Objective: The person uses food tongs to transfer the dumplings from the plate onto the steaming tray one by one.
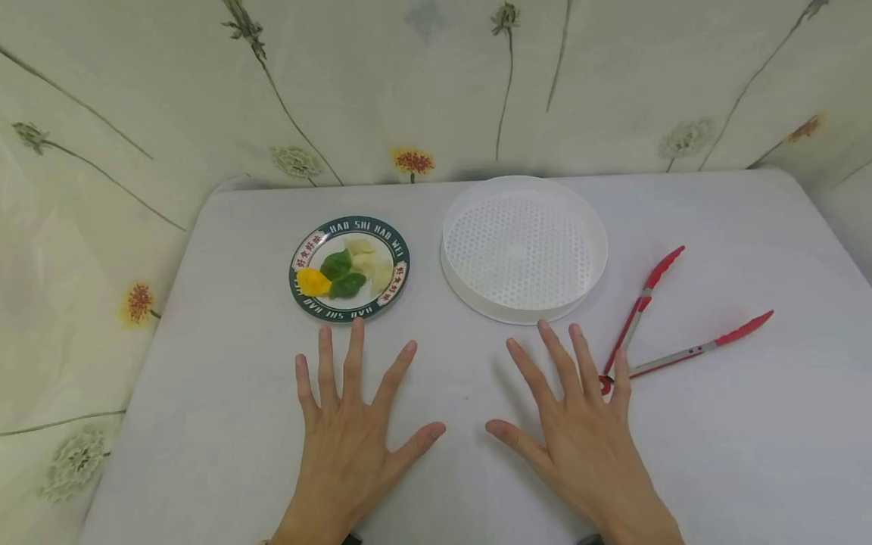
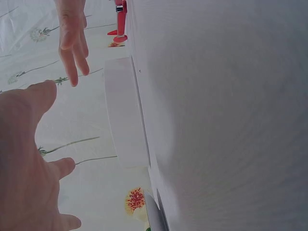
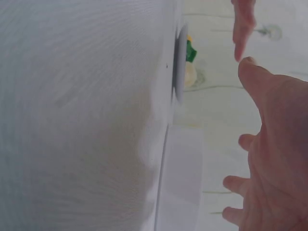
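Observation:
My left hand (image 1: 344,446) hovers above the white table with fingers straight and spread, holding nothing. Its longest fingertips come close to the near rim of a green-edged plate (image 1: 403,257) in the head view. On that plate lie a yellow dumpling (image 1: 313,282), two green dumplings (image 1: 347,285) and some pale dumplings (image 1: 380,276). Also held above the table, my right hand (image 1: 582,443) spreads its fingers with nothing in them. Just beyond its fingertips sits a round white steamer tray (image 1: 521,253) with a perforated bottom. Red-tipped tongs (image 1: 671,358) lie spread apart, their hinge end partly behind the right little finger.
A white cloth (image 1: 225,393) covers the table. Behind the far edge hangs a pale curtain (image 1: 381,91) printed with flowers. In the left wrist view the steamer tray's side wall (image 2: 125,113) rises from the tabletop.

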The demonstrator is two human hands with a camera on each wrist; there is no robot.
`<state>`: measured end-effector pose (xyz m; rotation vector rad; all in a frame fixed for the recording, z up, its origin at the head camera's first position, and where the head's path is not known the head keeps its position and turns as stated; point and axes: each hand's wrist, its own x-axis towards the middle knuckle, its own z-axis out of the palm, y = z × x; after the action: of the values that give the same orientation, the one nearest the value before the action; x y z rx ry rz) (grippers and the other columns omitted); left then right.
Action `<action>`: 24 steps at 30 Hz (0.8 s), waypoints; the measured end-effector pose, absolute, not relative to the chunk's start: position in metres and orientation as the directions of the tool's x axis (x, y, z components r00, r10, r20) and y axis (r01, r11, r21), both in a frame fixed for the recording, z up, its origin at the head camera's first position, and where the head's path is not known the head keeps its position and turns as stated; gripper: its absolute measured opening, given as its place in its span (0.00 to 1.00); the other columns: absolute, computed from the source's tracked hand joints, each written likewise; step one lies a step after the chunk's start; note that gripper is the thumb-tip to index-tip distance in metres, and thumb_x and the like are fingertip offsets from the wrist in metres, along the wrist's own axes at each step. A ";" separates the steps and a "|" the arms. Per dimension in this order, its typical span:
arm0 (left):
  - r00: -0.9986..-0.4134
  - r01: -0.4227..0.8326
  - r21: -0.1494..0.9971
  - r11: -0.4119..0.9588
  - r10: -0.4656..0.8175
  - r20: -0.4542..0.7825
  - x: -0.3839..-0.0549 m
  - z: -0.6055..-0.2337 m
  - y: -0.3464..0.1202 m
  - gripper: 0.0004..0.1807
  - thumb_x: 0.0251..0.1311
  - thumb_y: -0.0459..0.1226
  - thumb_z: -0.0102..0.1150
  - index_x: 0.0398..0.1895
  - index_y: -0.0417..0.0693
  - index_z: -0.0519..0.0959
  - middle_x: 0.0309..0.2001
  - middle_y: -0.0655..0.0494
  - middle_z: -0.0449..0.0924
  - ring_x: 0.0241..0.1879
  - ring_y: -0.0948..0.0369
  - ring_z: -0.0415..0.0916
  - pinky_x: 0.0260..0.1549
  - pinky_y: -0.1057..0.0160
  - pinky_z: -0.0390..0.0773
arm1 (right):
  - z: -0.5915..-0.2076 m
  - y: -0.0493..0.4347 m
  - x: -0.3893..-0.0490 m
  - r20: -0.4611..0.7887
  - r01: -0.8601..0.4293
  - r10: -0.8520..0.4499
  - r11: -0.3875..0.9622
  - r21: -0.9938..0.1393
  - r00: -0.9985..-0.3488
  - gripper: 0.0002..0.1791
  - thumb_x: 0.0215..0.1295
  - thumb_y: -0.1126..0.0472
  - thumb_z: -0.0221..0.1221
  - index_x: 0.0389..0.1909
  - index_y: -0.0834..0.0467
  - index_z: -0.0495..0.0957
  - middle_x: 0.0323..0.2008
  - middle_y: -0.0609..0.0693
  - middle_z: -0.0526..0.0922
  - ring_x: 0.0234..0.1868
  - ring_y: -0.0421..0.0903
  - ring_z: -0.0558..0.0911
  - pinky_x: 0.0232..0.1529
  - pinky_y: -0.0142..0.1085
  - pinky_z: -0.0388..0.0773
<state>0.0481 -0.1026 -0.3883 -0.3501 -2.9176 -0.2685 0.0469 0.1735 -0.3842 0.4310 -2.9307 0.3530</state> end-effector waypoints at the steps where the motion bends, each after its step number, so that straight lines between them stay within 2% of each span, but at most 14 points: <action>1: -0.953 0.252 0.156 0.955 0.217 0.210 0.048 -0.389 -0.103 0.50 0.65 0.83 0.17 0.87 0.78 0.54 0.90 0.43 0.30 0.88 0.36 0.24 0.80 0.21 0.34 | -0.385 0.174 0.047 0.189 -0.301 -0.263 0.931 -0.208 -0.946 0.49 0.70 0.17 0.44 0.87 0.34 0.53 0.89 0.50 0.51 0.89 0.61 0.46 0.76 0.83 0.45; 8: -0.951 0.257 0.175 0.950 0.217 0.220 0.049 -0.390 -0.104 0.49 0.66 0.82 0.20 0.86 0.78 0.56 0.90 0.42 0.34 0.88 0.35 0.26 0.80 0.22 0.35 | -0.385 0.177 0.047 0.193 -0.292 -0.253 0.933 -0.209 -0.948 0.49 0.71 0.18 0.46 0.87 0.34 0.52 0.89 0.51 0.50 0.89 0.62 0.46 0.79 0.81 0.42; 15: -0.961 0.234 0.168 0.958 0.201 0.192 0.049 -0.390 -0.105 0.50 0.65 0.83 0.17 0.86 0.78 0.56 0.90 0.43 0.30 0.88 0.35 0.23 0.80 0.21 0.34 | -0.384 0.178 0.047 0.223 -0.294 -0.247 0.932 -0.212 -0.943 0.49 0.72 0.16 0.35 0.87 0.36 0.54 0.88 0.53 0.52 0.88 0.64 0.48 0.78 0.82 0.42; 24: -0.955 0.241 0.171 0.955 0.201 0.220 0.048 -0.391 -0.105 0.49 0.66 0.82 0.18 0.86 0.78 0.55 0.90 0.43 0.33 0.88 0.35 0.25 0.80 0.20 0.34 | -0.383 0.180 0.045 0.246 -0.290 -0.238 0.935 -0.204 -0.940 0.50 0.72 0.16 0.32 0.87 0.38 0.54 0.88 0.54 0.51 0.88 0.64 0.47 0.78 0.82 0.41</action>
<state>0.0479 -0.1051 -0.3906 -0.3323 -2.9069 -0.2913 0.0453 0.1796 -0.3828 0.3968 -2.8740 0.3519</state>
